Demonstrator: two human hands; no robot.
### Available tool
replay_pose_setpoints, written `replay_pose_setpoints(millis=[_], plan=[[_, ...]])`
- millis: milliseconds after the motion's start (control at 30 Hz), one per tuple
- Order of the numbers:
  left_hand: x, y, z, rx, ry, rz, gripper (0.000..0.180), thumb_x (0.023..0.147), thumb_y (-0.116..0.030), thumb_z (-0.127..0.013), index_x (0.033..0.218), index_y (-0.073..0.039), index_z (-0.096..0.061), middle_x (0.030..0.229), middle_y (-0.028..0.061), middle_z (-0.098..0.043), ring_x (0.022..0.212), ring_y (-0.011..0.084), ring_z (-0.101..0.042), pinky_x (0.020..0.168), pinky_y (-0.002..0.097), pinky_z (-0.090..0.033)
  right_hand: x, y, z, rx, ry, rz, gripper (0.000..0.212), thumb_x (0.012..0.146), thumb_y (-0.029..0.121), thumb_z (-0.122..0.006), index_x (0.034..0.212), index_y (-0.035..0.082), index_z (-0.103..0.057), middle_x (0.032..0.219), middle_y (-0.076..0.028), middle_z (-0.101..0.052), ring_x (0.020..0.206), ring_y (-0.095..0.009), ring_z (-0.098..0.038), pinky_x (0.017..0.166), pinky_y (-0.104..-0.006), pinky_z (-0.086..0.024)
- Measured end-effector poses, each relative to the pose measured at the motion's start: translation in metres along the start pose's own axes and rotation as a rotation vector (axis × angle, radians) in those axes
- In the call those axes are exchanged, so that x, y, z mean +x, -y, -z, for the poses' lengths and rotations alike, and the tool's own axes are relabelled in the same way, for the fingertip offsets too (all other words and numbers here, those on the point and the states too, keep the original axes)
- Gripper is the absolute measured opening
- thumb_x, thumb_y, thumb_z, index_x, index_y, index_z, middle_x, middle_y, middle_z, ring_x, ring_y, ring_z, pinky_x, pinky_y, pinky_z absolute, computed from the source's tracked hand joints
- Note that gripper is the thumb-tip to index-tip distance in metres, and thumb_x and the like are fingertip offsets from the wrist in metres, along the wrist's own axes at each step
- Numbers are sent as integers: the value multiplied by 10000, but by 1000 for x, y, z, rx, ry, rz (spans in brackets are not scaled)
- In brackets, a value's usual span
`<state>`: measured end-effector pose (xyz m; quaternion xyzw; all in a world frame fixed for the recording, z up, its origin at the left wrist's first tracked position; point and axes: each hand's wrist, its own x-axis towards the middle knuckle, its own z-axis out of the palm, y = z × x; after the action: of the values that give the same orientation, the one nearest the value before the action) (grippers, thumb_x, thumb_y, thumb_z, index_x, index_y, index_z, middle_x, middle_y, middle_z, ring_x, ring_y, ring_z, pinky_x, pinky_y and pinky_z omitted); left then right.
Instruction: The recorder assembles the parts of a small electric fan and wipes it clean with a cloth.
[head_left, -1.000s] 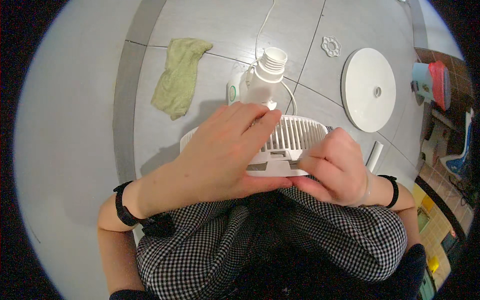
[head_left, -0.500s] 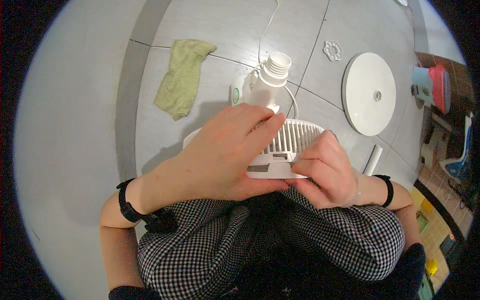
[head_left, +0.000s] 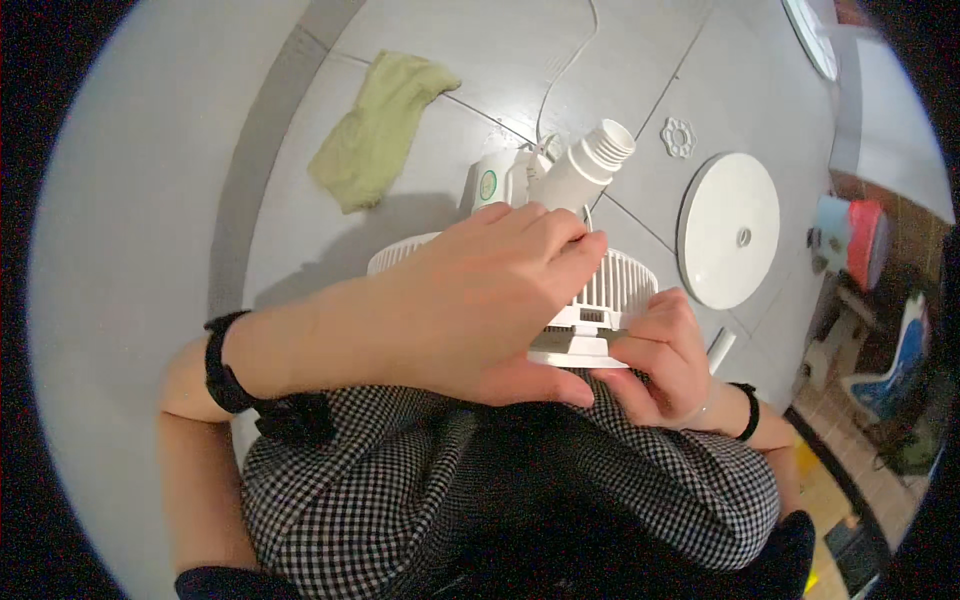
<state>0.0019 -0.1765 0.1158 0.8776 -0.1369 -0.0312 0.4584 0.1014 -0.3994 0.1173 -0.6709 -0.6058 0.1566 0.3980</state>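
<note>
A white fan head with a slatted grille (head_left: 625, 283) rests at my lap, its rim toward me. My left hand (head_left: 480, 290) lies across the grille, fingers over the top and thumb under the near rim, gripping it. At the rim's right side my right hand (head_left: 665, 355) pinches the edge with curled fingers. Between the hands a small white clip (head_left: 588, 342) shows on the rim, beside a gap between the grille halves. Behind the grille are the white motor housing (head_left: 487, 185) with a round green-edged label and a threaded neck (head_left: 600, 150) tilted up and rightward.
A green cloth (head_left: 385, 130) lies on the grey tiled floor at the far left. To the right are a round white base plate (head_left: 730, 230), a scalloped white ring nut (head_left: 678, 137) and a white tube (head_left: 721, 347). A white cord (head_left: 570, 65) runs away from the housing.
The view has tilted. The fan's neck leans further right, and the clip on the rim is more exposed between my hands. Both hands still grip the rim.
</note>
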Motion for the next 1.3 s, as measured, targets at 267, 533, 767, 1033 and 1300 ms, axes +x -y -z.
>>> replay_pose_setpoints(millis=[267,533,767,1033,1300], plan=[[-5,9,-15,-33,-199,-64,619,663,-438,-771,961,71,-584,950,163,-585,922,301,-578,801,375,-470,-9,-3,6,-50,108,-36,340,664,98,-786,945,54,-599,891,-62,-549,797,-229,-507,690,-382,-390],[7,5,-26,22,-85,51,552,685,-327,-747,1014,65,-543,963,170,-553,911,312,-575,805,397,-477,-20,-15,2,-166,-95,-246,710,631,259,-846,1187,-9,-494,1169,-175,-511,1022,-303,-520,926,-432,-399],[6,9,-22,27,-68,17,584,683,-345,-737,1016,93,-540,943,174,-555,875,303,-572,771,359,-490,5,-27,11,59,329,-420,980,669,370,-809,1383,-99,-329,1318,-267,-446,1177,-396,-486,1011,-453,-373],[1,10,-16,79,-74,-68,639,689,-371,-740,1047,115,-533,941,166,-552,864,284,-556,758,345,-483,7,-17,5,26,278,-308,928,658,370,-816,1337,-106,-400,1294,-262,-468,1134,-375,-513,948,-427,-431],[-10,0,-6,178,49,-124,637,718,-419,-722,1016,117,-551,957,171,-561,860,294,-564,760,356,-485,16,-7,4,-111,268,-124,892,650,343,-817,1304,-115,-421,1252,-270,-502,1075,-394,-546,900,-425,-467]])
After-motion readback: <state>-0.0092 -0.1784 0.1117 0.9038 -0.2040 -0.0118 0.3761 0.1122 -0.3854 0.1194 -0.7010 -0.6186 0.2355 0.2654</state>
